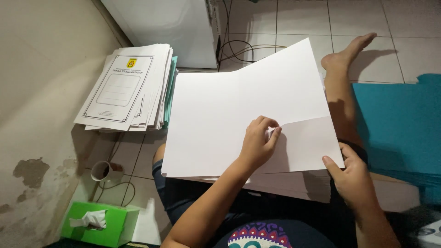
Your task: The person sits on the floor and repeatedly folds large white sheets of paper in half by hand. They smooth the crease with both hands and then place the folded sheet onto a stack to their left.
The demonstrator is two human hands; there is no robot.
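A large white folder sheet (220, 115) is being held open on a stack of white sheets (294, 183) across the lap. Its inner pocket flap (308, 144) is being pinched at the upper corner by the left hand (258, 143), fingers closed on it. The flap's lower right edge is being gripped by the right hand (351, 177), thumb on top. A pile of printed folders (126, 89) is lying on the floor near the wall; a green tissue box (103, 222) is standing lower left.

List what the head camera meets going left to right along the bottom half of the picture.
Green tissue box → cup → left hand → right hand → teal sheets.
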